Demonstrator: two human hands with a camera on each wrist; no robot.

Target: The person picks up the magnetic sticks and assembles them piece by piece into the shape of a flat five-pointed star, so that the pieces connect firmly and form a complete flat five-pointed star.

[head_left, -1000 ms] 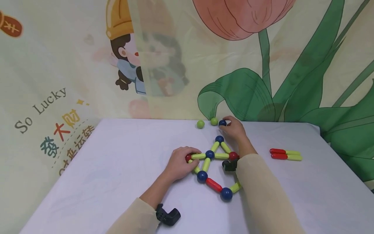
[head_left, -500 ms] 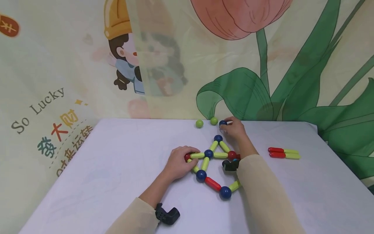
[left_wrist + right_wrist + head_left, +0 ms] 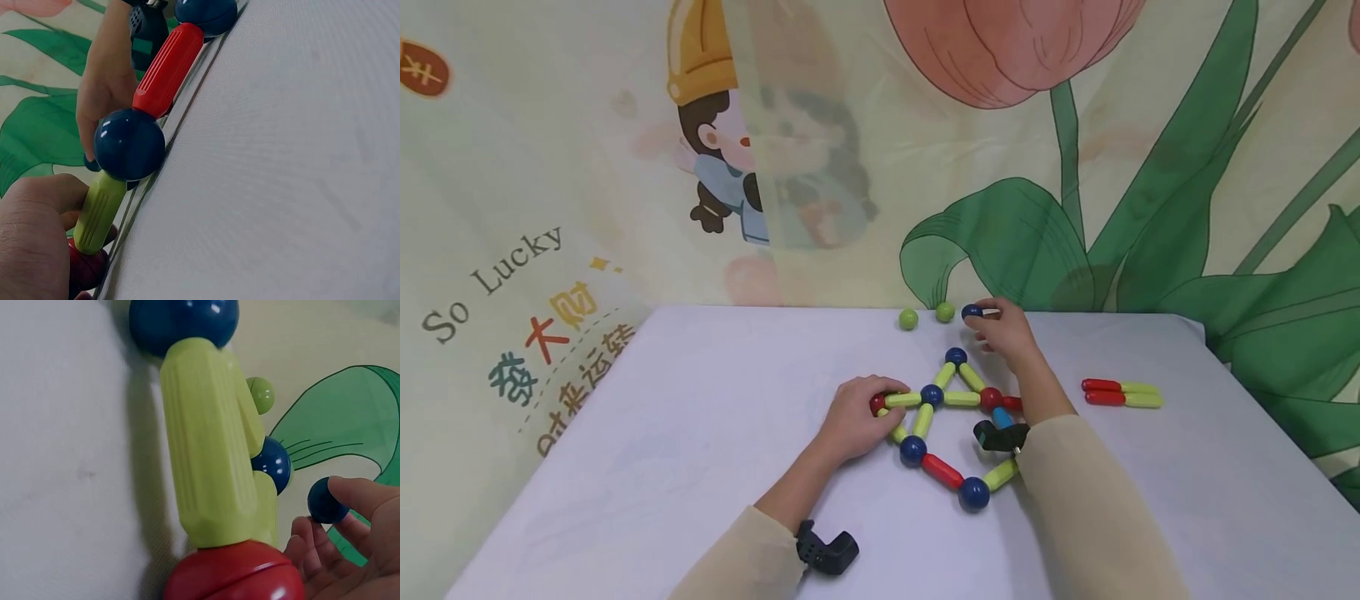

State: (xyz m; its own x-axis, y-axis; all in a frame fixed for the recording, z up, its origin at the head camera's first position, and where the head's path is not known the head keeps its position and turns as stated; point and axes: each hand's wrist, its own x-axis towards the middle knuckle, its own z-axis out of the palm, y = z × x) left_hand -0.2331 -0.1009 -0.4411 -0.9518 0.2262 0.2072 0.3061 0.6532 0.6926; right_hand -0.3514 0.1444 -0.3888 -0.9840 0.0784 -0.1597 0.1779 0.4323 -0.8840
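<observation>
Lying at centre right, rods (image 3: 1108,399) are unattached; joined ball-and-rod frame (image 3: 932,395) is pinched by left hand (image 3: 859,419), blue ball (image 3: 972,311) by right hand (image 3: 1006,332).

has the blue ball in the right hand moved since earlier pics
Yes, slightly: in the head view, the blue ball in the right hand has shifted rightward, widening its gap from the nearest green ball.

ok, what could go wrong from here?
1. The right hand holds a blue ball by the fingertips near the table's far edge; it could slip and roll off.
2. Two loose green balls sit near it; a bump might send them rolling.
3. The right wrist camera overlaps the rod-and-ball frame in the head view; if low enough, it could snag a joint.
</observation>
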